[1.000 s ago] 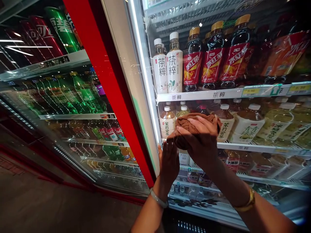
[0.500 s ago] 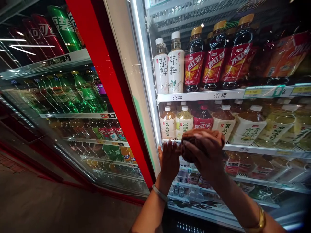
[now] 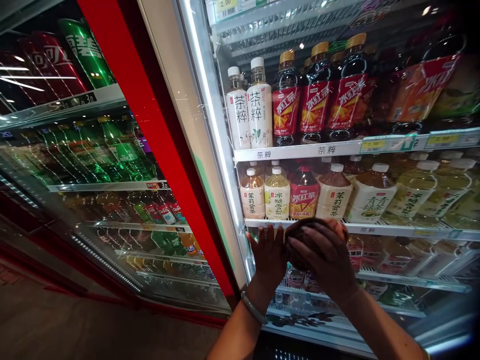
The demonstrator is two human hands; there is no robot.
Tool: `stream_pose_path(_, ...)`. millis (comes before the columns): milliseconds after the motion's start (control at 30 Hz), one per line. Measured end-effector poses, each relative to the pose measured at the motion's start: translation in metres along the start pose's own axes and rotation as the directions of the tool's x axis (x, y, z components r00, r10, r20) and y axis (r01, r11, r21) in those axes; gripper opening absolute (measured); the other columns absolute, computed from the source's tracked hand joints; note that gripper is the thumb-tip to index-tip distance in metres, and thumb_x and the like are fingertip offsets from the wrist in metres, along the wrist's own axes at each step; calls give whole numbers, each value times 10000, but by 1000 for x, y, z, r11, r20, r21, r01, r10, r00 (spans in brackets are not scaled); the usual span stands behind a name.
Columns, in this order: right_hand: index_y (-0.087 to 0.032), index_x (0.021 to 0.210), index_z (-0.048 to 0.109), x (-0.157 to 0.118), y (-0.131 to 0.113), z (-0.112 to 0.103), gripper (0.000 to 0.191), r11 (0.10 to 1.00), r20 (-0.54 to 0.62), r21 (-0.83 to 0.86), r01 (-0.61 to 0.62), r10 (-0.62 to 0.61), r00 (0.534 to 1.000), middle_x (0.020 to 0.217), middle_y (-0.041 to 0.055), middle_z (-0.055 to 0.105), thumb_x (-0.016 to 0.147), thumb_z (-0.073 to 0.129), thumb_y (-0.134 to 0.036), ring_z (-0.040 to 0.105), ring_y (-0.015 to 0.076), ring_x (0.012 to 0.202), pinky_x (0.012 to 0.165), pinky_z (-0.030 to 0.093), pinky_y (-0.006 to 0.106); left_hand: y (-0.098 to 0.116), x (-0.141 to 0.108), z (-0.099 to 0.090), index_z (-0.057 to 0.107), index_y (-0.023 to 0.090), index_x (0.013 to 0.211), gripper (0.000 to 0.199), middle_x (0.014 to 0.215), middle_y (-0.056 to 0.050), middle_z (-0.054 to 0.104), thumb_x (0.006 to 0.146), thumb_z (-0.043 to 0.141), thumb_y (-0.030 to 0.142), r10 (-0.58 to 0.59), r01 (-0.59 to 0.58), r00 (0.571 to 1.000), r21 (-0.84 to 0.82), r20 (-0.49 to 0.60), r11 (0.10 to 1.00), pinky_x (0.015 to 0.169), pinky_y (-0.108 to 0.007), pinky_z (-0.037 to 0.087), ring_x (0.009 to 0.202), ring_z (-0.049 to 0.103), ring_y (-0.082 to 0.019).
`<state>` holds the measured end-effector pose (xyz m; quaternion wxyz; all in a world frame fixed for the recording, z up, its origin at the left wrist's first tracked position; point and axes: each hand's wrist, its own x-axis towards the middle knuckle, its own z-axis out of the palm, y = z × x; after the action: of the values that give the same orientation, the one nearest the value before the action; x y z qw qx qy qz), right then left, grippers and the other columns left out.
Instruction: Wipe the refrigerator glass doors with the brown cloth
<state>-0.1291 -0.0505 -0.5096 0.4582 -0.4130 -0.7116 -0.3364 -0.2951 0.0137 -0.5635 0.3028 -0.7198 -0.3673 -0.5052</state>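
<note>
My right hand (image 3: 330, 260) is wrapped round a dark brown, crumpled bundle, perhaps cloth (image 3: 300, 240), whose exact nature is hard to make out; a reddish-brown part shows past the fingers. Beside it on the left, my left hand (image 3: 268, 257) is raised with its fingers spread, close to the bundle's left edge. Whether that hand touches the bundle or the glass is unclear. Both hands are in front of a lit drinks cooler, just below a shelf edge (image 3: 367, 230) with tea bottles such as a red-labelled one (image 3: 304, 195).
White tea bottles (image 3: 259, 110) and dark bottles with red labels (image 3: 286, 107) stand on the upper shelf. A red frame (image 3: 150, 135) parts this cooler from another at left, holding cans (image 3: 84, 52) and green bottles (image 3: 122, 150). Grey floor (image 3: 93, 327) shows at lower left.
The view has shifted, so the shelves sit further left. My left hand's fingers are more spread. The bundle is lower against the shelves, leaving the red-labelled bottle more visible.
</note>
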Motion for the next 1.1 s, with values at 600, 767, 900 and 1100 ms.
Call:
stream_pose_path(600,-330,1205,723,15,48,-33,375,999,-88,-13,-33,32,996,1281,45,640,864,771,-183,595,283,1306,1167,476,551,45,13,22,221,116,1670,718,1728,-140,218,1005,491,134,-28,26,998,-39,-56,999,1366,-502,-24,1652,54,-233)
stream_pose_path(767,-306,1224,703,41,64,-42,450,996,-191,-60,-59,47,980,1322,74,589,813,830,-175,561,347,1350,1157,468,620,57,21,28,222,133,1670,716,1730,-109,223,1001,477,99,-50,49,998,-20,-45,999,1368,-502,-12,1651,69,-220)
stream_pose_path(900,-312,1182,726,-23,51,-29,394,998,-98,-56,-30,25,995,1244,54,594,840,787,-125,546,271,1335,1135,523,492,56,23,25,186,119,1675,681,1740,-117,201,1045,435,184,-33,32,999,-37,-30,999,1365,-500,-3,1652,60,-226)
stream_pose_path(1100,-342,1236,720,-35,66,-45,378,1000,-18,3,-24,24,1000,1284,49,626,901,729,-168,571,262,1318,1196,456,539,71,32,25,230,149,1669,671,1725,-97,276,1036,450,180,12,-15,998,-58,-56,998,1363,-505,-30,1656,42,-205)
